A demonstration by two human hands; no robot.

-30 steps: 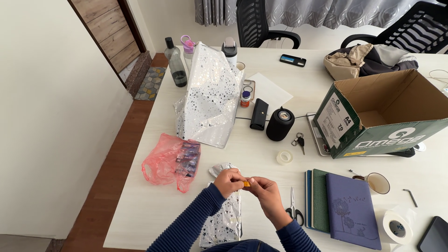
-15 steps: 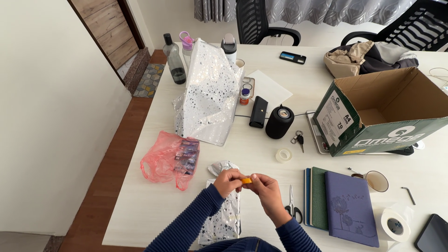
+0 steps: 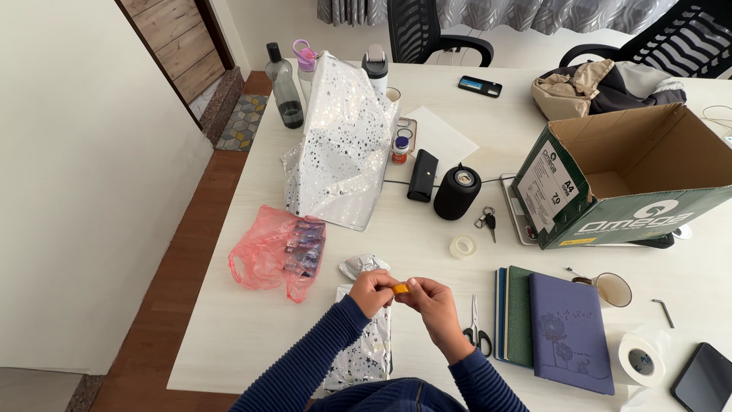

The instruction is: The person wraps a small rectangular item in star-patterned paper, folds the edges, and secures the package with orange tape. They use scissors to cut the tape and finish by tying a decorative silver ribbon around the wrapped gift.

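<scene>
— Table (image 3: 427,252) first, since it carries everything: what do we see along its far edge?

— Bottles stand at the far left corner, a dark water bottle (image 3: 284,85) outermost, and a tall heap of star-printed silver wrapping paper (image 3: 338,145) rises just beside them. Toward the right edge an open green cardboard box (image 3: 621,179) lies tipped on its side.

— And nearer to us?

— A stack of notebooks (image 3: 560,324), the purple one on top, sits by the near edge on the right, with a mug (image 3: 614,288) just beyond it and a roll of white tape (image 3: 639,358) near the right corner. On the left, a pink plastic bag (image 3: 274,255) lies below the wrapping paper. A black cylindrical speaker (image 3: 456,192) stands mid-table, and a small clear tape roll (image 3: 462,246) lies between it and our hands.

— The hands themselves?

— Both meet above the near edge. Our left hand (image 3: 371,291) and right hand (image 3: 433,297) are each pinched on a small orange object (image 3: 399,288), held between the fingertips; what it is, we cannot tell. Under the left wrist lies a parcel in star-printed paper (image 3: 366,347), and scissors (image 3: 476,332) rest just right of the right wrist.
</scene>
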